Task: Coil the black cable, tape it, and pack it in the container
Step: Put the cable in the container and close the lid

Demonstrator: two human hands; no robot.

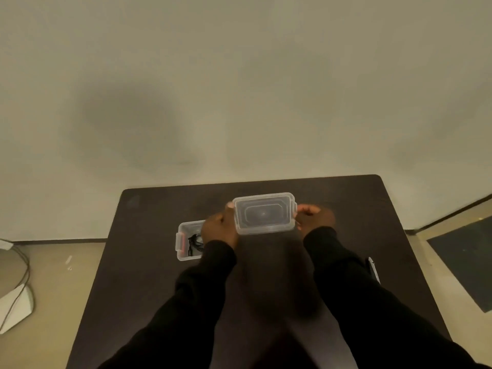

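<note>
Clear plastic lid (264,213), light and stiff, pinched at both short ends by left hand (220,228) and right hand (315,216). Cable (195,242) lies inside container (186,226), left of the grip.

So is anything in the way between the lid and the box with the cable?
Only the left hand itself: holding the lid, it covers the container's right side. The black cable lies inside, top open.
</note>
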